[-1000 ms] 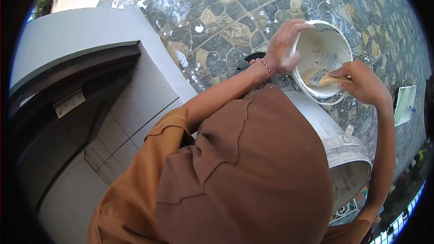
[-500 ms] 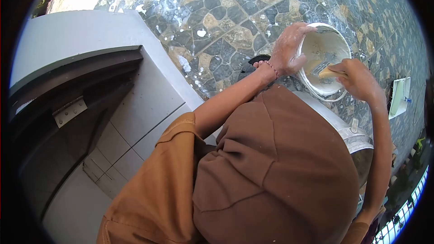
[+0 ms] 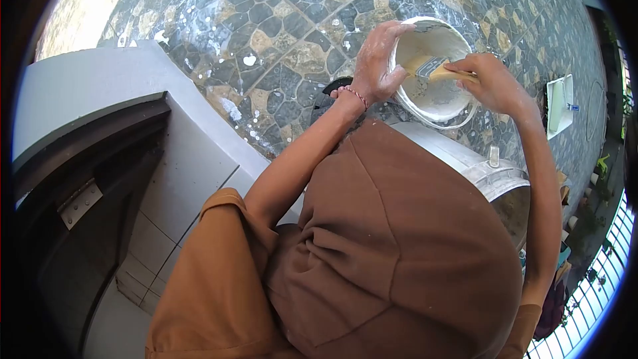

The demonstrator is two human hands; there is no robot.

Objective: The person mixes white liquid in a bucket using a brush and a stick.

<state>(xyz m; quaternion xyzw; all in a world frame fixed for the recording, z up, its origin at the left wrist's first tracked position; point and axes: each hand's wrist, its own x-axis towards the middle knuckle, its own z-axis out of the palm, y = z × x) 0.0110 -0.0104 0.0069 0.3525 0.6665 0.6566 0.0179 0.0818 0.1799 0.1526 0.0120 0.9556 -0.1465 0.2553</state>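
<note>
My left hand point(image 3: 375, 66), paint-smeared with a red thread at the wrist, grips the rim of a small white pail point(image 3: 438, 103) that is tilted toward me. My right hand point(image 3: 490, 83) holds a wooden-handled paintbrush point(image 3: 435, 68) whose bristles are inside the pail, against its cream-stained inner wall. The pail hangs above a large white bucket point(image 3: 492, 176) lying under my arms. My brown clothing point(image 3: 372, 246) hides most of what is below.
A stone-patterned floor point(image 3: 279, 20) spattered with white paint lies below. A grey-painted ledge and wall point(image 3: 100, 100) with a dark door and metal hinge point(image 3: 80, 205) stand on the left. A white paint tray point(image 3: 560, 103) sits on the floor at the right, railings beyond.
The view has swung, so the pail and both hands sit higher and further left in frame. The brush has shifted deeper across the pail's inside; my left hand keeps its grip on the rim.
</note>
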